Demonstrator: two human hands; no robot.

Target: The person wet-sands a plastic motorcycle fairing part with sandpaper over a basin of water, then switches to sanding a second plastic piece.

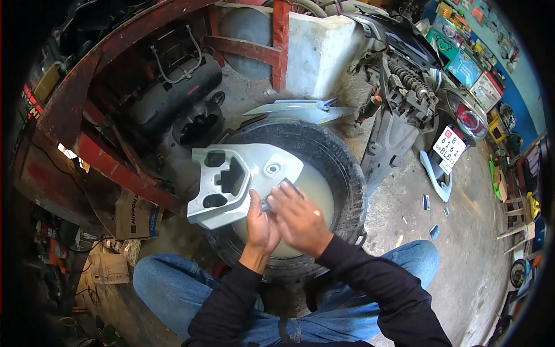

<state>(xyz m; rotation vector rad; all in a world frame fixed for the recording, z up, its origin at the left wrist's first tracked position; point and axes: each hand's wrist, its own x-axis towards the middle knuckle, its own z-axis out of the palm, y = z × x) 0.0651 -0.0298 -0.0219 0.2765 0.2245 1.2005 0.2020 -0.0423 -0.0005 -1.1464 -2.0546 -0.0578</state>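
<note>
A pale grey plastic motorcycle body panel (260, 169), with several cut-outs at its left end and a round hole near its right, is held tilted over a big black tub (348, 153). Cloudy, whitish water (317, 191) stands in the tub. My left hand (262, 229) grips the panel's near edge, its thumb up on the face. My right hand (300, 221) lies over the panel's near right part, fingers bent and pressed together on a small dark piece that looks like sandpaper. Most of that piece is hidden beneath the fingers.
A partly stripped motorcycle (404, 87) stands at the far right, a curved light-blue trim piece (442, 180) below its tail. Behind the tub lies a pale blue panel (298, 110). A red metal frame (124, 168) and black air tank (179, 87) are on the left, near a cardboard box (132, 215).
</note>
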